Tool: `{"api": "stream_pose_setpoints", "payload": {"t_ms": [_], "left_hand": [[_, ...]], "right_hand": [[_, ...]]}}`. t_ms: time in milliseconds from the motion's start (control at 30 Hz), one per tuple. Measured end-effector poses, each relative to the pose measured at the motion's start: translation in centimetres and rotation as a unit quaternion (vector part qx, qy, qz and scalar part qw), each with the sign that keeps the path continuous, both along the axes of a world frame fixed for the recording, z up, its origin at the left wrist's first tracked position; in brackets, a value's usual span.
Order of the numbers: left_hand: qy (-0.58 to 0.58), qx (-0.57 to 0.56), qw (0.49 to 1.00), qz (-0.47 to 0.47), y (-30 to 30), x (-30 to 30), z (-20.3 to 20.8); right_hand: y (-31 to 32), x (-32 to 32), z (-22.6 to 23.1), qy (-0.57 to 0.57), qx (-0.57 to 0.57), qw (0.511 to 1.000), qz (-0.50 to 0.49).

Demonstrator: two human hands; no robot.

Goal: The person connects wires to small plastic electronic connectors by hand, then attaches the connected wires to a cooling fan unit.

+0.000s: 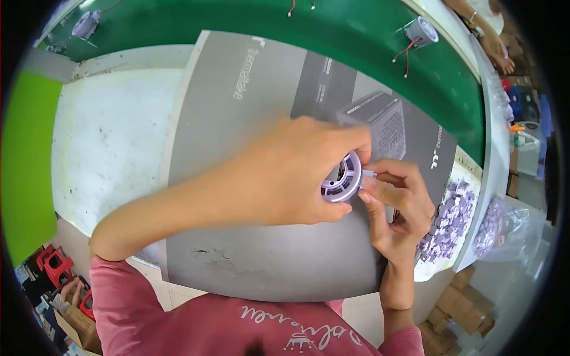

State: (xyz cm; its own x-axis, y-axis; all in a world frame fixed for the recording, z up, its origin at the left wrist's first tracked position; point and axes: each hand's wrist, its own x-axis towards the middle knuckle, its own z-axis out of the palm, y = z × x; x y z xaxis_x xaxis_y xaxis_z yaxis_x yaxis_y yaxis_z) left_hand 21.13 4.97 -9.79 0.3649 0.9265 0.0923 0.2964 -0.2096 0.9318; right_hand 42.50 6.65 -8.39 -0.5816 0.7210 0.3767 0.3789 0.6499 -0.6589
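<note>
Over the grey printed board point(237, 255), my left hand point(297, 169) is closed around a round lilac plastic housing point(341, 193), gripping it by the rim. The housing is tilted, with its spoked open face showing and something dark and reddish inside. At the housing's right side, my right hand point(404, 204) pinches a small lilac plastic piece point(369, 174) between thumb and fingers. This piece sits against the rim, but whether it is fitted into it I cannot tell. Part of the housing is hidden by my left fingers.
Beyond the board runs a green belt point(237, 24), carrying round lilac units point(423, 31) with red wires. Many small lilac pieces point(449, 222) lie heaped at the right, beside a clear plastic bag point(513, 231). Another person's hand point(502, 59) shows at the far right.
</note>
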Motion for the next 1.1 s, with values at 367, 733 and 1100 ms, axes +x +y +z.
{"api": "stream_pose_setpoints", "payload": {"t_ms": [367, 733, 1100], "left_hand": [[0.013, 0.059, 0.994, -0.095, -0.2, -0.8, -0.6], [-0.053, 0.017, 0.990, -0.130, -0.7, 0.3, -2.2], [0.004, 0.196, 0.979, -0.050, -4.0, 2.7, -2.5]], "right_hand": [[2.5, 0.3, 7.9, -0.091, -0.114, 0.988, 0.058], [-0.6, 0.5, 0.5, 0.118, -0.489, 0.863, 0.039], [-3.0, 3.8, -1.2, 0.151, -0.541, 0.825, 0.058]]}}
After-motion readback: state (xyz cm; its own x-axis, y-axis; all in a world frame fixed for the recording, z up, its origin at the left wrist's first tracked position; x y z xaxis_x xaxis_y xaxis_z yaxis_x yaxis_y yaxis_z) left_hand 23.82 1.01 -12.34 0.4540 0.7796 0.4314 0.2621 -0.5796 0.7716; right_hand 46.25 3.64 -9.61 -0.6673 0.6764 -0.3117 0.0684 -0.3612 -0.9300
